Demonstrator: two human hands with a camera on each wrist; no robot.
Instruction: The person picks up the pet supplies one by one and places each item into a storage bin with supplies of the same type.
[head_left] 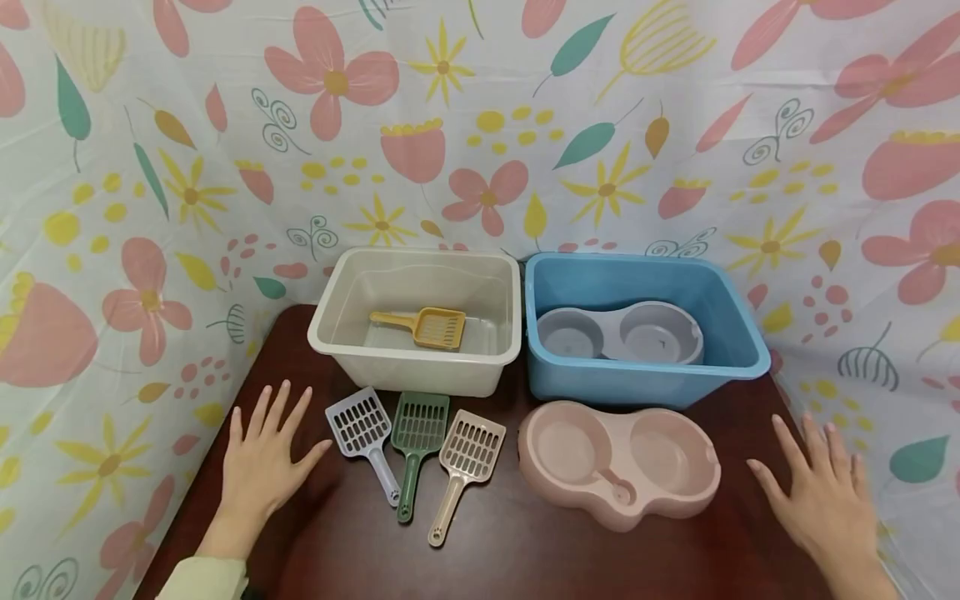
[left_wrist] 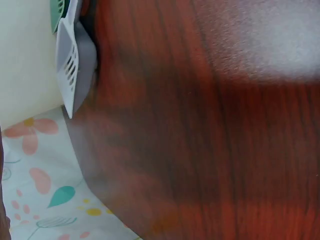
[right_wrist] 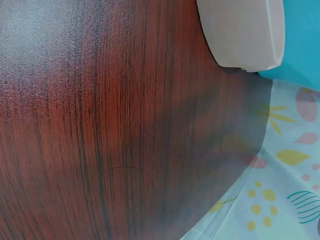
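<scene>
My left hand [head_left: 262,462] is spread with straight fingers at the table's left side, holding nothing. Nearest to it lies a lavender litter scoop [head_left: 362,423], then a green litter scoop [head_left: 420,423] and a beige litter scoop [head_left: 472,448], their heads toward the cream litter box. On the right, my right hand [head_left: 828,492] is likewise spread and holds nothing, beside a pink double pet bowl [head_left: 621,510]. A yellow litter scoop [head_left: 438,327] lies inside the cream box, and a grey double pet bowl [head_left: 611,321] sits in the blue box. The left wrist view catches the lavender scoop [left_wrist: 67,65] at its upper left.
The cream litter box [head_left: 420,372] and the blue litter box [head_left: 622,383] stand side by side at the back of the dark red wooden table [head_left: 540,567]. A flower-printed cloth [head_left: 480,108] hangs behind and along both sides.
</scene>
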